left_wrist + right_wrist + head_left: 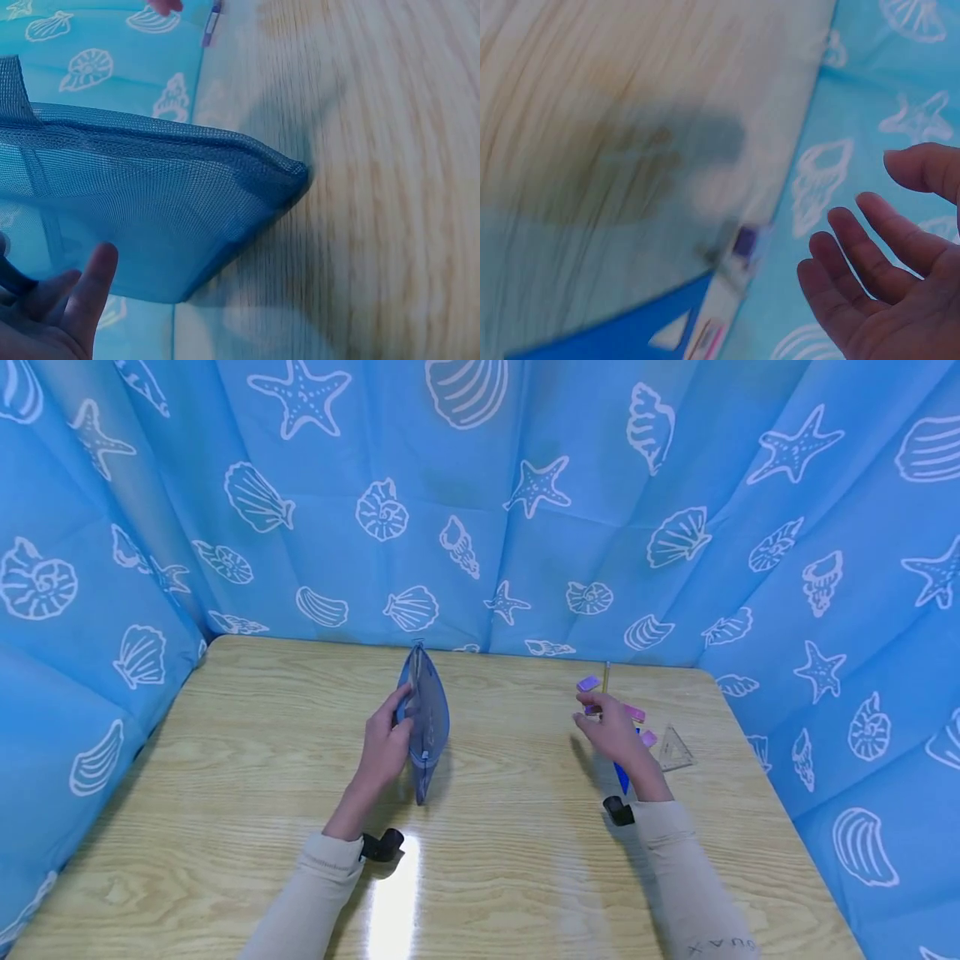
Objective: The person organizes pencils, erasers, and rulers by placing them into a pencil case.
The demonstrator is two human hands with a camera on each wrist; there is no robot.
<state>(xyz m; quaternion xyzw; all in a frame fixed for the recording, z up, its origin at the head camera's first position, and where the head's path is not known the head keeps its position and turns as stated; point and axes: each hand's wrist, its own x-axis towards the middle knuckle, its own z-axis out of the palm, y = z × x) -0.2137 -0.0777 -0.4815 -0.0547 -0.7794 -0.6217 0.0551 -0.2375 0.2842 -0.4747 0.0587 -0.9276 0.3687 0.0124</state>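
Observation:
My left hand (386, 743) grips one side of a blue mesh zip pouch (432, 710), holding it upright above the table with its mouth parted. In the left wrist view, the see-through mesh of the pouch (150, 217) spreads beyond the fingers. My right hand (617, 732) hovers over a small group of stationery, its fingers loosely bent and nothing in them. Beneath it lies a blue set square (622, 779), partly hidden by the wrist. Around the fingers are a purple block like an eraser (588, 683), a yellow pencil (606, 675) and a pink item (635, 713).
Right of the hand, a clear triangular set square (680, 766) lies beside a small pink-purple block (648, 738). The wooden table (495, 860) ends at a blue shell-patterned curtain (480, 477) at the back and sides.

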